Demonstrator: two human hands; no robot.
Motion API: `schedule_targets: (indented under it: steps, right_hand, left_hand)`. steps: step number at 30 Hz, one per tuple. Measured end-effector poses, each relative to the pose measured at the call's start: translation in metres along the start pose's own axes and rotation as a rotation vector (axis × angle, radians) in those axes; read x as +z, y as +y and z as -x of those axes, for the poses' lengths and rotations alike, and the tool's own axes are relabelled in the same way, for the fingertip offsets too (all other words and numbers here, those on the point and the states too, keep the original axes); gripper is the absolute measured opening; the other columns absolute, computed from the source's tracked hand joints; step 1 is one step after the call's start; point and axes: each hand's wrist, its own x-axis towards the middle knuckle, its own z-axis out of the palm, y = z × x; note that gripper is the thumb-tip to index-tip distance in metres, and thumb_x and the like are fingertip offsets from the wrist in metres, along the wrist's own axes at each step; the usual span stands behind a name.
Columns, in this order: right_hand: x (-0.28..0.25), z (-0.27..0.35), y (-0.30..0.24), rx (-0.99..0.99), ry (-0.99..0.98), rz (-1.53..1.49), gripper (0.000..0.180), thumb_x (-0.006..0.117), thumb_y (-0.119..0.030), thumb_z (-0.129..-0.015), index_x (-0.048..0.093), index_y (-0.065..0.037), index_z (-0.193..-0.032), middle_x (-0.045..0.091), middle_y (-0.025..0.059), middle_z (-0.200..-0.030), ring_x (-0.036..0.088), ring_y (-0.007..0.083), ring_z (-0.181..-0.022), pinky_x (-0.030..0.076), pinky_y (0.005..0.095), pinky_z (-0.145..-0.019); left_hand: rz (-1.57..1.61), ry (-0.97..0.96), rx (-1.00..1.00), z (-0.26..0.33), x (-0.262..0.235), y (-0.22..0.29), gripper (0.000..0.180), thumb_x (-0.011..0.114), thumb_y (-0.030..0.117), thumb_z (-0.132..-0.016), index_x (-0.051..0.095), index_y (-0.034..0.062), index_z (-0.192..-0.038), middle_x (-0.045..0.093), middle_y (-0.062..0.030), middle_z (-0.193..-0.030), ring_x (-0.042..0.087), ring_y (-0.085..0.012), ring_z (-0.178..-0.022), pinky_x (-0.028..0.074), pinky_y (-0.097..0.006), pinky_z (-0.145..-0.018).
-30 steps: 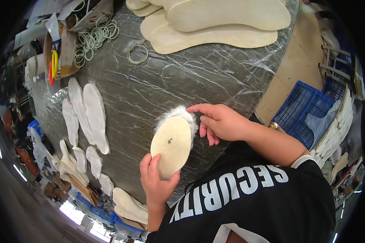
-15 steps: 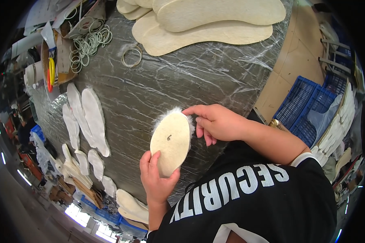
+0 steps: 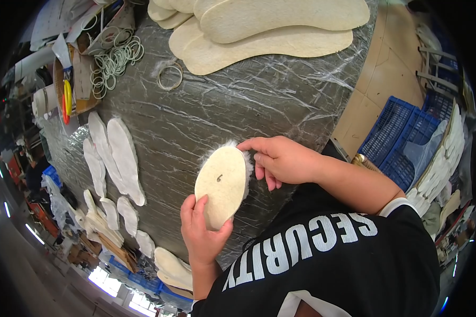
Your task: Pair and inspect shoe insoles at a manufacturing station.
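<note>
A cream, oval fleece insole (image 3: 220,182) is held up over the table, smooth face upward with a small dark mark on it. White fluff sticks out along its top and right edges. My left hand (image 3: 203,227) grips the lower end, thumb and fingers on opposite edges. At the upper right edge, the index fingertip of my right hand (image 3: 285,161) touches the fluff; the thumb is apart from it and the other fingers hang bent beside the insole. Large cream insoles (image 3: 269,50) lie stacked at the far side. Several white fleece insoles (image 3: 124,153) lie to the left.
Crinkled clear film covers the dark table (image 3: 259,105). Pale rubber bands (image 3: 113,66) lie at the far left, with a loose band ring (image 3: 170,77) nearer the stack. Yellow-and-red-handled scissors (image 3: 67,98) stand by a box. Blue crates (image 3: 391,137) sit on the right.
Both hands and the insole keep almost the same pose. The view has shifted very slightly.
</note>
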Motion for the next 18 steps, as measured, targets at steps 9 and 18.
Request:
schedule_targets:
  steps: [9,18]
  right_hand:
    - [-0.0009,-0.0006,0.0015,-0.023,0.001,0.013,0.040,0.033,-0.005,-0.095,0.042,0.000,-0.133,0.060,0.0116,-0.076,0.062,0.0162,-0.055,0.051,0.0283,-0.051]
    - [-0.0005,-0.0009,0.0028,-0.041,0.005,0.026,0.043,0.033,-0.005,-0.094,0.041,-0.003,-0.136,0.059,0.0101,-0.076,0.060,0.0137,-0.054,0.051,0.0264,-0.051]
  left_hand:
    - [-0.084,0.001,0.076,-0.0091,-0.0019,0.0009,0.064,0.078,0.013,-0.054,0.055,0.0008,-0.113,0.049,-0.0193,-0.117,0.056,-0.0361,-0.101,0.049,-0.041,-0.082]
    - [-0.060,-0.036,0.027,-0.0102,0.0023,-0.0004,0.066,0.079,0.010,-0.055,0.054,0.0013,-0.115,0.049,-0.0198,-0.118,0.053,-0.0368,-0.105,0.046,-0.041,-0.087]
